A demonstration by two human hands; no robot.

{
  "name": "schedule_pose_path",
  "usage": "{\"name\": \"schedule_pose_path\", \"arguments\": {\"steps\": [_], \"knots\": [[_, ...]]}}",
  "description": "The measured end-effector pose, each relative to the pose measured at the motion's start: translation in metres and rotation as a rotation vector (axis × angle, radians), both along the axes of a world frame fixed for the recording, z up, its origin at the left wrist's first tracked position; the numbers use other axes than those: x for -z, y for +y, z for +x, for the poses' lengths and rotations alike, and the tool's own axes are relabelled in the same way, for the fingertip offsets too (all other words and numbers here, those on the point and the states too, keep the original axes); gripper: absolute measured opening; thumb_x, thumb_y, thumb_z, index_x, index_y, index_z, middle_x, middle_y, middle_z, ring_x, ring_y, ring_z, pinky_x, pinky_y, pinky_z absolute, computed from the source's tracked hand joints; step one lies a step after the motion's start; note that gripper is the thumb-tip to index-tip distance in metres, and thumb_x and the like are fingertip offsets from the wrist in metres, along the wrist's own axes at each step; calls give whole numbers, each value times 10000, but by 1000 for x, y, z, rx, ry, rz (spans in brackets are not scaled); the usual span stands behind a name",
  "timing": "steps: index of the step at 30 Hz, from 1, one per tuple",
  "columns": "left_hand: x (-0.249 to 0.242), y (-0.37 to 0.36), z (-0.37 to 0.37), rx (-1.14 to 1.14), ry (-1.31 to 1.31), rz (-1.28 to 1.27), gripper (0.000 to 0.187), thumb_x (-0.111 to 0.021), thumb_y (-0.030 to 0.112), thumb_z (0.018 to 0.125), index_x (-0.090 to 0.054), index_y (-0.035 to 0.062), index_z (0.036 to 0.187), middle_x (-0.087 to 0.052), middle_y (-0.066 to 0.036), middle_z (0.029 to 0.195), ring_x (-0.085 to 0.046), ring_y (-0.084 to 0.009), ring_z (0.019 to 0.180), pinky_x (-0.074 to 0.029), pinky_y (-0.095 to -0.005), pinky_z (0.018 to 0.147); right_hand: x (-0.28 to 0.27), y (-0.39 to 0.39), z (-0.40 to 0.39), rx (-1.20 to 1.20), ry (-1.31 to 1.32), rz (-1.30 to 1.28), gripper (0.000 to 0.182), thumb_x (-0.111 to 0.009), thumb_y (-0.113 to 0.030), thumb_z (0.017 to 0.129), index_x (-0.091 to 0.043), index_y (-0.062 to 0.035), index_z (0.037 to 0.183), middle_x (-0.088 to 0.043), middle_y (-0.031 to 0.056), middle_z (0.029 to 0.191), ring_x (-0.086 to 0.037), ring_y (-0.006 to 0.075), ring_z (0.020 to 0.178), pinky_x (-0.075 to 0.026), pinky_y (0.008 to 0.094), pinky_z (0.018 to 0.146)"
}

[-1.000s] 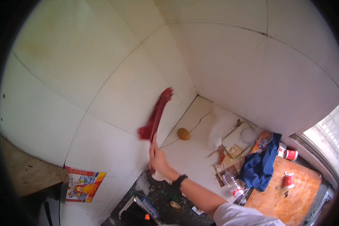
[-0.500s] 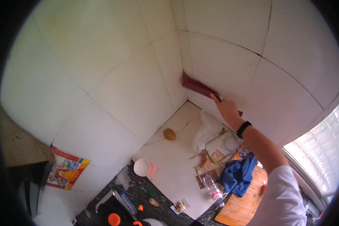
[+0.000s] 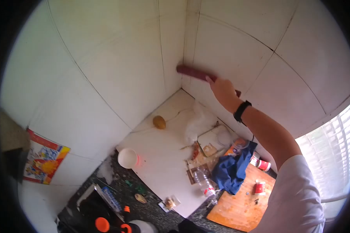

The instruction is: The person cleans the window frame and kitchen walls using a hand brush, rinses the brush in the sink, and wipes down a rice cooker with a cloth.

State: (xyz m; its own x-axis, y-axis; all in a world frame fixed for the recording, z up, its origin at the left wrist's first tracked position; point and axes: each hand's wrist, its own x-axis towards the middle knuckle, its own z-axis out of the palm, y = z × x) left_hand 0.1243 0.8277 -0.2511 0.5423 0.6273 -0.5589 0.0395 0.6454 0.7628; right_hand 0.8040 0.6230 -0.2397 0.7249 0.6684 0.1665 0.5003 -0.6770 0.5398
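Note:
My right hand [image 3: 224, 91] is closed around the handle of a long dark red brush [image 3: 194, 72]. The brush lies along the white tiled wall [image 3: 237, 50] on the right, its far end at the corner where the two walls meet. A short piece of the handle sticks out behind my fist. My arm reaches in from the lower right, with a black band [image 3: 242, 111] on the wrist and a white sleeve above. Below the brush, a round yellow-brown object [image 3: 159, 122] sits on the white board [image 3: 159, 147]. My left hand is outside the view.
A white cup [image 3: 128, 158], clear plastic bottle [image 3: 204, 183] and blue cloth [image 3: 234, 171] lie below. An orange-brown wooden board [image 3: 241, 206] bears a red-and-white cup [image 3: 259, 188]. Orange-capped bottles [image 3: 102, 224] stand at the bottom left. A window [image 3: 330, 163] is at the right.
My right hand has moved the brush up and left along the wall, into the corner. The view has shifted too, so the items below appear further left.

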Motion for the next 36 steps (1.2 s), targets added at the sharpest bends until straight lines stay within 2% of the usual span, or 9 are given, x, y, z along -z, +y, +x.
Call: {"name": "schedule_pose_path", "arguments": {"steps": [3,10,13,15,18,20,25,33,36], "knots": [[8,1,-4,-26,-4,-2,554,-504,309,922,-419,135,1441,-569,-137,752,-516,-212,521,-416,-315,455,-8,-44,-10,21,83,-111,586,-606,-109,864,-481,-93,1436,-679,75,891,-693,250,748,-549,350,609],[-19,10,27,103,53,45,613,-509,353,873,-429,45,1398,-514,-100,688,-471,-186,515,-387,-296,473,-32,-200,-96,211,481,-544,465,-571,-152,886,-578,-202,1348,-682,119,934,-694,274,855,-535,465,765],[-23,9,30,146,71,36,627,-501,376,869,-426,46,1397,-510,-95,692,-468,-178,518,-376,-290,472,-37,-147,-69,-75,128,-98,538,-535,-85,883,-522,-216,1405,-674,64,837,-689,281,732,-549,404,602],[-25,4,37,180,69,86,625,-480,398,876,-429,43,1389,-505,-90,677,-461,-175,515,-370,-289,469,-43,-97,-53,109,123,-32,541,-529,-65,879,-521,-197,1403,-675,96,910,-689,296,741,-559,415,624],[-28,-1,42,253,60,61,575,-466,406,882,-467,33,1320,-496,-75,648,-454,-170,502,-364,-275,467,-22,-128,-57,26,88,9,573,-546,-81,880,-499,-258,1423,-667,104,928,-698,291,771,-565,418,626],[-26,2,38,284,-11,48,520,-471,382,884,-493,22,1259,-490,-66,633,-454,-161,494,-361,-264,462,-26,-184,-98,71,140,-152,548,-540,-91,890,-523,-288,1401,-666,105,984,-704,273,811,-565,410,647],[-12,8,14,276,-24,-25,492,-464,349,888,-494,23,1255,-483,-57,621,-465,-151,493,-371,-259,458,-34,-325,-202,427,364,-522,518,-527,-104,925,-524,-326,1393,-684,44,770,-713,237,746,-553,386,649],[11,2,-39,387,-89,-20,479,-488,313,907,-488,55,1310,-517,-90,678,-476,-162,501,-360,-250,444,-44,-341,-304,580,267,-444,568,-547,-116,935,-448,-242,1480,-685,60,761,-692,196,680,-522,342,541],[8,-8,-45,411,-19,-18,386,-496,315,905,-513,60,1193,-516,-71,670,-466,-148,486,-363,-247,440,-55,-365,-320,590,317,-256,520,-528,-93,939,-498,-211,1444,-660,86,719,-678,233,648,-513,375,546]]}}
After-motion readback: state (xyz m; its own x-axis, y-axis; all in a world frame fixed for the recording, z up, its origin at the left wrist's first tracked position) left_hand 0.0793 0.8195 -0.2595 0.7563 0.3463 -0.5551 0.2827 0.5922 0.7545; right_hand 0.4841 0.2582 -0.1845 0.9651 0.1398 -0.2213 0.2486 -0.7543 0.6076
